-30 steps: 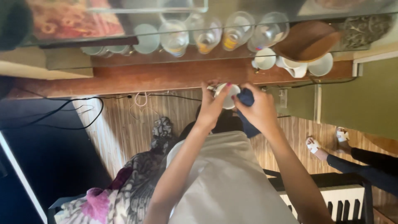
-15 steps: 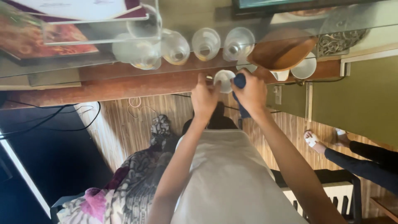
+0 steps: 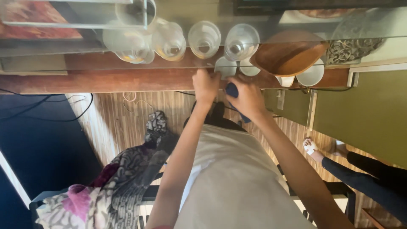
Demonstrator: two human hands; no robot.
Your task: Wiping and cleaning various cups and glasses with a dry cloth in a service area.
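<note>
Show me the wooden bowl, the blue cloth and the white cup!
Wooden bowl (image 3: 288,53): head view, on its curved brown side.
Blue cloth (image 3: 231,90): head view, on the part showing above the right hand.
White cup (image 3: 311,75): head view, on its round side.

A glass shelf (image 3: 85,46) edged by a wooden ledge (image 3: 106,80) carries a row of clear glasses (image 3: 203,38), a wooden bowl (image 3: 290,53), white cups (image 3: 311,74) and an ornate metal dish (image 3: 354,44).
</note>
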